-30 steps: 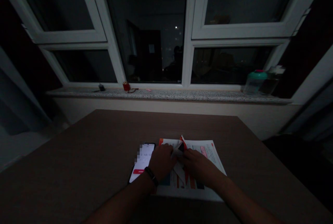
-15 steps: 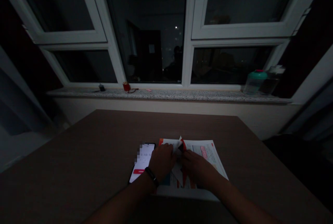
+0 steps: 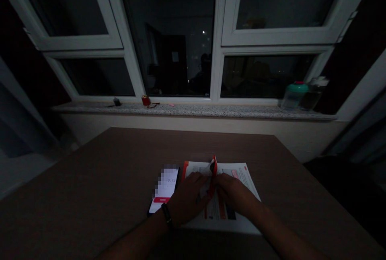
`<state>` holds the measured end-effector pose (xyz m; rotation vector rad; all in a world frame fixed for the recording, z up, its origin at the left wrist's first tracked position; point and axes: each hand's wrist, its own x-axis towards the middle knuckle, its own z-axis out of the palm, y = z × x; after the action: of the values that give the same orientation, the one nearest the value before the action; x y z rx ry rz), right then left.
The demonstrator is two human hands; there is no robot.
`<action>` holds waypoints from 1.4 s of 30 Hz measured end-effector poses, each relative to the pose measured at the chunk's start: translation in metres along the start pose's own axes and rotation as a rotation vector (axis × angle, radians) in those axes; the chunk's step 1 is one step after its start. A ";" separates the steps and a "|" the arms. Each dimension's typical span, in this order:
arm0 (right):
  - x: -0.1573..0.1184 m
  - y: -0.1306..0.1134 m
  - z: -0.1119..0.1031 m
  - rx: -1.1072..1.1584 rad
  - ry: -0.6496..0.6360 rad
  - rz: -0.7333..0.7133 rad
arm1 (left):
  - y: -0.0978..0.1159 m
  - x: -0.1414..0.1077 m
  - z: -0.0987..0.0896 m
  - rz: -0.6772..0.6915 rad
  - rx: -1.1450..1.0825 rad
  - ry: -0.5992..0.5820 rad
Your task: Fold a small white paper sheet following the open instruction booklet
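Note:
A folded piece of red and white printed paper [image 3: 214, 167] stands up between my two hands, its pointed tip upward. My left hand [image 3: 189, 197], with a dark band at the wrist, has its fingers closed against the paper's left side. On the other side, my right hand [image 3: 235, 191] pinches the red edge. Both hands are over a printed booklet or stack of sheets [image 3: 241, 171] lying flat on the table. The lower part of the folded paper is hidden by my fingers. A lit phone [image 3: 167, 183] lies just left of the booklet.
The brown table [image 3: 120, 163] reaches toward a wall below a speckled stone sill [image 3: 193, 110]. On the sill stand a small red jar [image 3: 145, 100], glasses [image 3: 153, 105], a small dark bottle [image 3: 116, 101] and a teal-lidded container [image 3: 295, 95] beside a clear one.
The folded paper has turned more upright and narrow, its red side now along the edge. My left hand has shifted slightly down, and my right hand a little to the right.

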<state>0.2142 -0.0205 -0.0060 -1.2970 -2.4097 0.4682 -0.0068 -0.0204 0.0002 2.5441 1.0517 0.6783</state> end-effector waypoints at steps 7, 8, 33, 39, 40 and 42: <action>0.001 0.005 -0.001 0.022 0.018 -0.045 | -0.001 -0.002 0.002 0.018 -0.028 -0.089; 0.001 0.005 -0.001 0.024 0.023 -0.048 | -0.001 -0.002 0.002 0.019 -0.033 -0.103; 0.009 0.014 0.004 0.138 0.126 -0.010 | 0.005 0.001 0.000 0.077 -0.094 -0.225; 0.012 0.012 0.007 0.044 0.065 0.015 | 0.004 0.001 0.000 0.088 -0.089 -0.213; 0.012 0.012 0.007 0.032 0.057 0.015 | 0.005 0.001 0.000 0.083 -0.078 -0.184; 0.012 0.011 0.007 0.018 0.047 0.019 | 0.006 0.001 0.000 0.056 -0.037 -0.104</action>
<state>0.2129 -0.0055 -0.0156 -1.3094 -2.3517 0.4590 -0.0028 -0.0234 0.0030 2.5558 0.9280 0.5672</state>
